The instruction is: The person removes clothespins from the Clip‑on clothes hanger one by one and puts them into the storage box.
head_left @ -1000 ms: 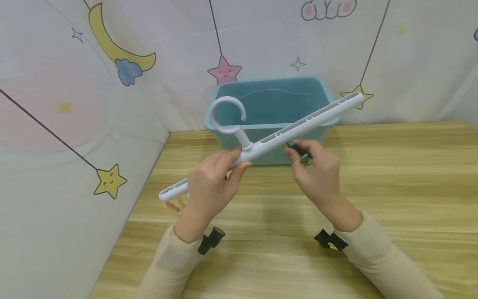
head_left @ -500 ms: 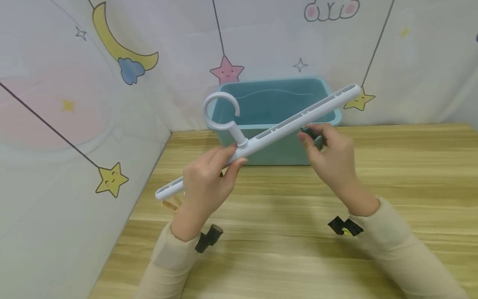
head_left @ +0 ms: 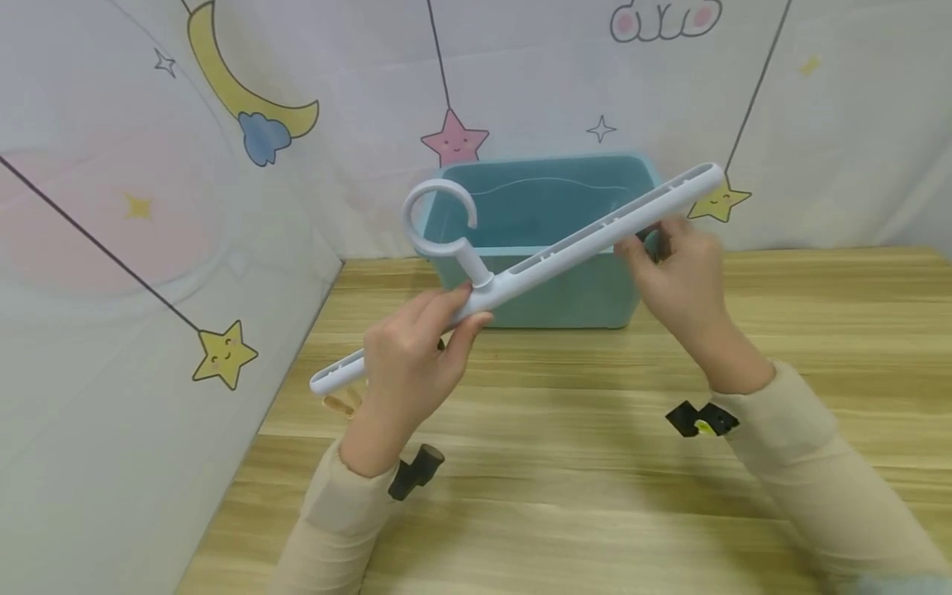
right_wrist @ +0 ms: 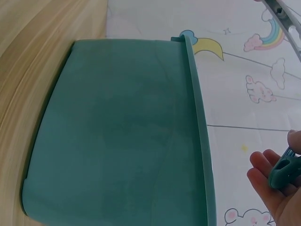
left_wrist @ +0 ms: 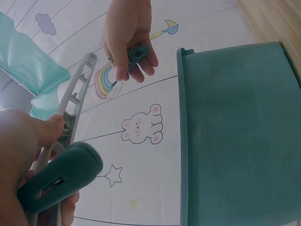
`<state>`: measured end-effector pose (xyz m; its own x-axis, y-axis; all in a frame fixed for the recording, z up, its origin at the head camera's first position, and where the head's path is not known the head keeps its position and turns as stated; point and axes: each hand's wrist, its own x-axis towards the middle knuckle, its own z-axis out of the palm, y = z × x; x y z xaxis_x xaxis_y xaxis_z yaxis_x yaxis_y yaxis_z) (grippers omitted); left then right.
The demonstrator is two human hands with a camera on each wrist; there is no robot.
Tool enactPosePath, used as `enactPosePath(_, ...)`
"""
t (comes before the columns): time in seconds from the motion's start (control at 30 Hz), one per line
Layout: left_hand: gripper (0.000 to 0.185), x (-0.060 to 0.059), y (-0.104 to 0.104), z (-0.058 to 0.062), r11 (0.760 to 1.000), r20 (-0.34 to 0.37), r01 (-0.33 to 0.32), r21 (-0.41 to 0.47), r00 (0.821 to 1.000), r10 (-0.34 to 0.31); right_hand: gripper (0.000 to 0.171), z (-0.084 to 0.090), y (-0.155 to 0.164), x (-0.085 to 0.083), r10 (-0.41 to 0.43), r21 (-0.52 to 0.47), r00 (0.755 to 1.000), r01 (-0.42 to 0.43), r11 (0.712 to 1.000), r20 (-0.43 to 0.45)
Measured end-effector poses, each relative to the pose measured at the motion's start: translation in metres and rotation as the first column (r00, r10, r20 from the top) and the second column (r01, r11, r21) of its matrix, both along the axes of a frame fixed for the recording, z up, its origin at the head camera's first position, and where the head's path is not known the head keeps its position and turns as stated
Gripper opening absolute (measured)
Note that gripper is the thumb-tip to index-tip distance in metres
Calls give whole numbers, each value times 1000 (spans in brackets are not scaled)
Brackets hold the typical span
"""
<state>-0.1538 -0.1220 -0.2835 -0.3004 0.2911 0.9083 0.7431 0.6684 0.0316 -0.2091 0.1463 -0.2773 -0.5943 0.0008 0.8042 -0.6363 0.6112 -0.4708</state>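
Note:
A white hanger [head_left: 587, 244] with a round hook is tilted up to the right above the table. My left hand [head_left: 409, 351] grips its bar just beside the hook's base. By that hand, in the left wrist view, a dark green clip [left_wrist: 70, 174] sits at the bar's underside. My right hand [head_left: 684, 285] pinches another dark green clothespin [left_wrist: 138, 55] beneath the raised right part of the bar. In the head view its fingertips are partly behind the bar; contact between clothespin and hanger cannot be made out. A tan clothespin [head_left: 338, 404] hangs below the low left end.
A teal plastic bin [head_left: 550, 302] stands behind the hanger on the wooden table [head_left: 565, 496], against a white curtain [head_left: 535, 74] printed with stars and a moon. Another curtain wall [head_left: 111, 413] borders the table's left side.
My right hand has moved up and to the right along the hanger with the clothespin. The hanger has shifted slightly up; my left hand keeps its grip.

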Motion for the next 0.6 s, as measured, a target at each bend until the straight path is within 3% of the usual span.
enactPosePath(0.23, 36, 0, 0, 1, 1000, 5, 4, 0, 1000, -4, 18, 10, 4, -10, 7, -61, 984, 4, 998, 181)
enactPosePath(0.47, 34, 0, 0, 1, 1000, 4, 12, 6, 1000, -12, 33, 23, 8, -18, 17, -124, 911, 38, 992, 413)
enactPosePath(0.6, 34, 0, 0, 1, 1000, 6, 8, 3, 1000, -8, 39, 25, 10, -24, 34, -169, 878, 53, 984, 477)
